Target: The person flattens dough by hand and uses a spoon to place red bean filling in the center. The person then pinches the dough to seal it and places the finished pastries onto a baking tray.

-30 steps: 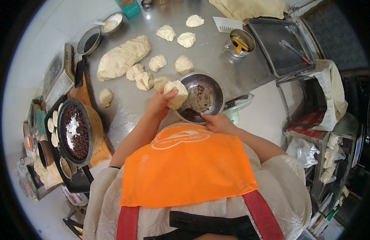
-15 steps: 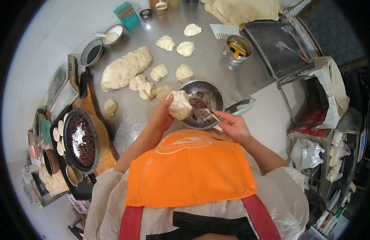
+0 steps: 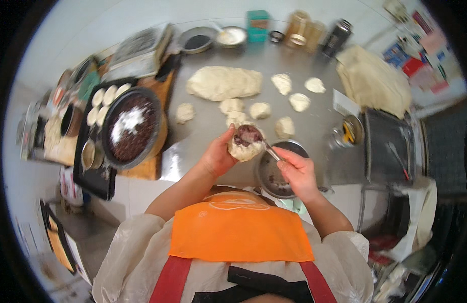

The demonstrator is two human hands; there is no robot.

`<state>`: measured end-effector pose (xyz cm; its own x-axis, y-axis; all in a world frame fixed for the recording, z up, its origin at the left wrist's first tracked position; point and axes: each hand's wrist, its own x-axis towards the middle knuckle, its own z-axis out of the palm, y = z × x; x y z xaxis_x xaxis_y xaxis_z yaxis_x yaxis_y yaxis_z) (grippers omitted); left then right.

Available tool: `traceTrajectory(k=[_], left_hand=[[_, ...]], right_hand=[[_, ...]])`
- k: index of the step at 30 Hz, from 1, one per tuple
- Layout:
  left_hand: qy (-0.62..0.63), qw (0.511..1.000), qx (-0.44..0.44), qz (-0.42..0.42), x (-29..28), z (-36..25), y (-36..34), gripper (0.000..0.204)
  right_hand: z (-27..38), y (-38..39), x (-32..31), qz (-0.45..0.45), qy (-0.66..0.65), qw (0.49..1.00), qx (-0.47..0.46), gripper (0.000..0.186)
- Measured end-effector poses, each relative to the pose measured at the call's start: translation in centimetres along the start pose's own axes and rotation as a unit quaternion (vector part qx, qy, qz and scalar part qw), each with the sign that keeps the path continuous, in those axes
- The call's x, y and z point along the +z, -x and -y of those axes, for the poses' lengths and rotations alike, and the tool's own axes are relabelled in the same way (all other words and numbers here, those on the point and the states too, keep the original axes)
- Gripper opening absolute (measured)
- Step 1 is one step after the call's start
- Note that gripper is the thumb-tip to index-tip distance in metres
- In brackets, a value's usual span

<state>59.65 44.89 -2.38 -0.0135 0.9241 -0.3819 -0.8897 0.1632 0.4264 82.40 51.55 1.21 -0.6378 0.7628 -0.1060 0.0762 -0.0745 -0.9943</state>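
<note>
My left hand (image 3: 217,153) is closed around a piece of pale dough (image 3: 242,153), cupped from its left side. Dark reddish filling (image 3: 247,135) sits at the top of that dough. My right hand (image 3: 299,174) grips the handle of a metal spoon (image 3: 272,151), whose bowl end lies at the filling over the dough. Beneath the right hand is a steel bowl (image 3: 274,188) with smears of the same filling, partly covered by the hand. Several dough lumps (image 3: 284,128) and one large dough log (image 3: 224,83) lie on the steel table beyond my hands.
At left, a dark pot (image 3: 108,146) of dark red mash topped with white powder stands beside a black tray (image 3: 82,166) of flat dough rounds. On the right are a metal cup (image 3: 357,129), a white scraper (image 3: 346,103) and a black baking tray (image 3: 390,166).
The spoon has gone from the steel bowl to the dough in my left hand, and filling now shows there. The whole view has turned, so the table's things appear shifted and rotated.
</note>
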Motion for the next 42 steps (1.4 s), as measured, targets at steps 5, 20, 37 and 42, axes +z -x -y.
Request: traceTrajectory(k=[5, 20, 37, 42], left_hand=[[-0.086, 0.988, 0.126, 0.023, -3.4, -5.4, 6.5, 0.05], [0.039, 0.886, 0.391, -0.248, -20.2, -25.9, 28.6, 0.036], [0.056, 0.926, 0.34, -0.153, -21.0, -28.2, 25.2, 0.037], [0.041, 0.941, 0.303, -0.147, -21.1, -28.2, 23.6, 0.042]], right_hand=[[2.5, -5.1, 6.9, 0.118, -0.006, 0.984, 0.133, 0.032], [8.6, -13.7, 34.5, 0.074, 0.414, 0.873, -0.248, 0.014], [2.6, -23.0, 35.8, 0.048, 0.208, 0.977, 0.021, 0.018], [3.9, -25.3, 36.4, 0.061, 0.191, 0.97, 0.136, 0.017]])
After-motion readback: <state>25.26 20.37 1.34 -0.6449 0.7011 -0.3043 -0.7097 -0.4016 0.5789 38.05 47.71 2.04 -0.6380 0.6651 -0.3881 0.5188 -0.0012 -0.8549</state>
